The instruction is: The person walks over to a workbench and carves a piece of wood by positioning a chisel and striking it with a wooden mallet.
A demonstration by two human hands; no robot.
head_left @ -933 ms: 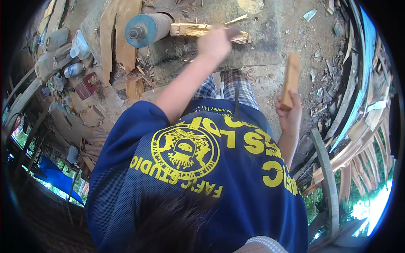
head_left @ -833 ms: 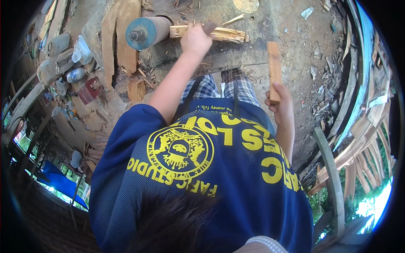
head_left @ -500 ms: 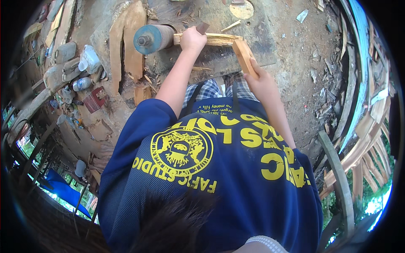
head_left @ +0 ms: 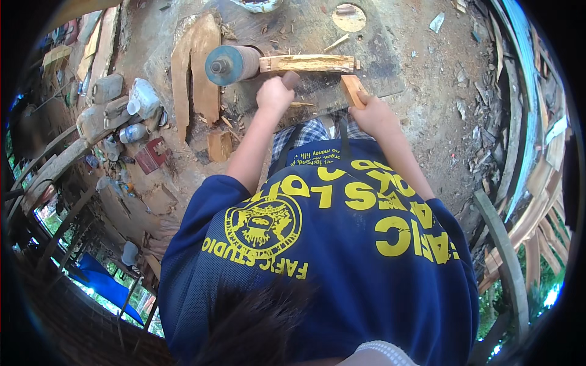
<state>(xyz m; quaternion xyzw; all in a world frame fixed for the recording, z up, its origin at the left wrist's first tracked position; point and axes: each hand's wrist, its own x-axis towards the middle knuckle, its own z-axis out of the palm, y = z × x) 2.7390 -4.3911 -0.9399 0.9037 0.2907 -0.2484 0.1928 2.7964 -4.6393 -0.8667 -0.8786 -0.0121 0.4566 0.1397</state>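
Note:
A long, slightly curved piece of pale yellow wood (head_left: 308,63) lies crosswise on a worn board. Its left end meets a thick roller (head_left: 249,61) with a blue end and a bolt in the middle. Just on my side of that wood, my left hand (head_left: 274,97) is closed around a short brown blunt-ended piece (head_left: 291,79), its kind unclear. My right hand (head_left: 376,117) grips a squared wooden block (head_left: 352,90) near the long piece's right end, with a small gap between them. Part of the block is hidden by my fingers.
Flat wood offcuts (head_left: 206,79) lie left of the roller, with a small block (head_left: 220,146) nearer me. Plastic jugs (head_left: 144,97) and bottles crowd the left. A bowl (head_left: 256,5) shows at the far edge. The board (head_left: 378,73) has a round pale patch; bent slats (head_left: 510,262) stand right.
My left hand has come off the long wood and drawn toward me, still with the brown piece. The block in my right hand has moved away from the wood's end. The view has shifted slightly.

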